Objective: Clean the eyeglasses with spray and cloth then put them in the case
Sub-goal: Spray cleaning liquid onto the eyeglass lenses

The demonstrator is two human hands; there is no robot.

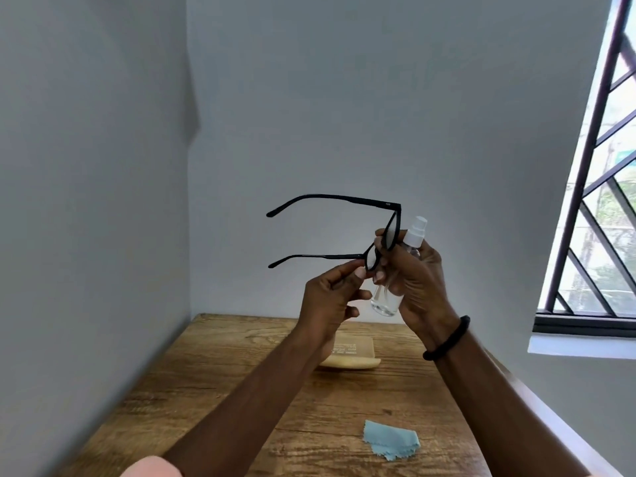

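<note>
Black-framed eyeglasses [344,199] are held up in front of the wall, temples unfolded and pointing left. My left hand [330,297] pinches the lower corner of the frame by the hinge. My right hand [416,280] grips a small clear spray bottle [387,299] with a white nozzle right behind the lenses, its fingertips touching the frame. A light blue cloth [392,440] lies crumpled on the wooden table [206,380] near its front. The beige glasses case [354,354] sits mid-table, partly hidden behind my left wrist.
The table stands in a corner, with a grey wall close on the left and another behind. A barred window [599,201] with a white sill is at the right. A black band circles my right wrist.
</note>
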